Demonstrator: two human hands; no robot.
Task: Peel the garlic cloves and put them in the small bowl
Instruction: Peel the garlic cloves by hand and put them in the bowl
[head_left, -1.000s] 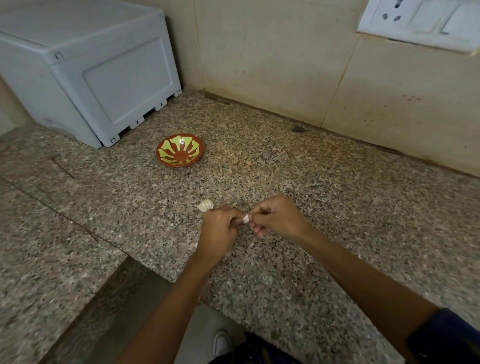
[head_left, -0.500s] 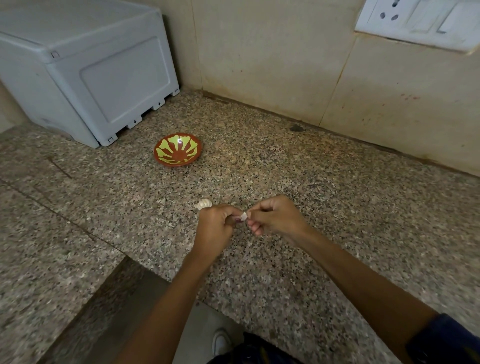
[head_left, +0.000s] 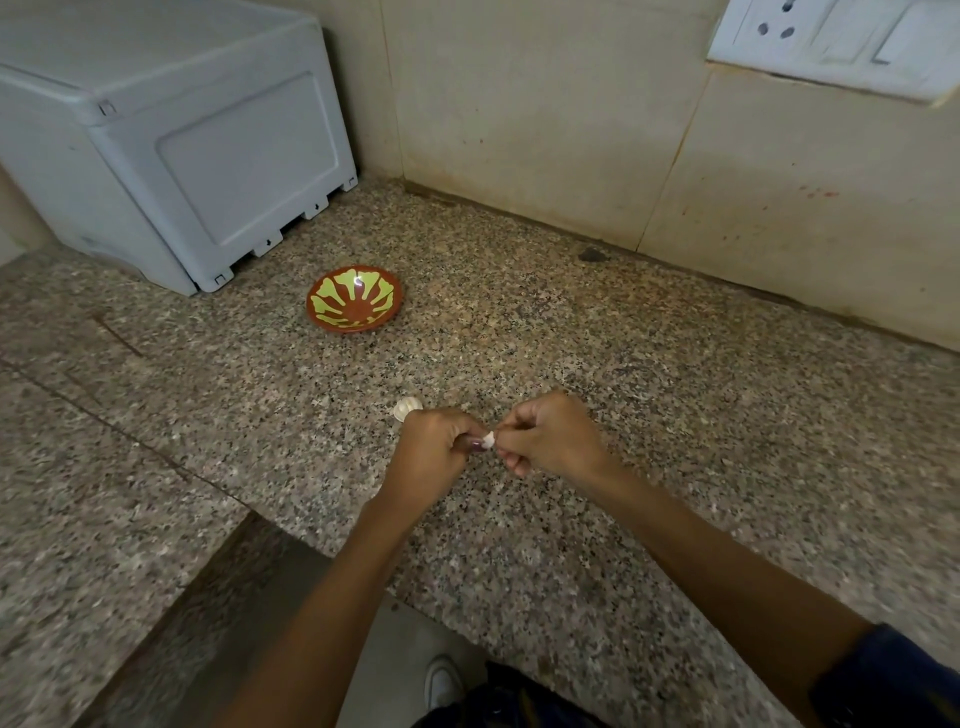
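Observation:
My left hand (head_left: 431, 457) and my right hand (head_left: 545, 439) meet over the granite counter (head_left: 675, 415), fingers curled. Between their fingertips they pinch one small white garlic clove (head_left: 489, 440), mostly hidden by the fingers. A garlic bulb (head_left: 406, 408) lies on the counter just behind my left hand, partly covered by it. The small bowl (head_left: 355, 305), brown with yellow-green petal marks, sits further back to the left and looks to hold nothing.
A grey plastic appliance (head_left: 171, 140) stands at the back left, close to the bowl. Tiled wall (head_left: 545, 119) runs behind, with a white socket plate (head_left: 836, 44) at the top right. The counter's front edge drops off below my forearms near a shoe (head_left: 441, 680).
Both hands stay together on the clove with only small finger shifts. The view has drifted slightly; bowl and bulb have not moved.

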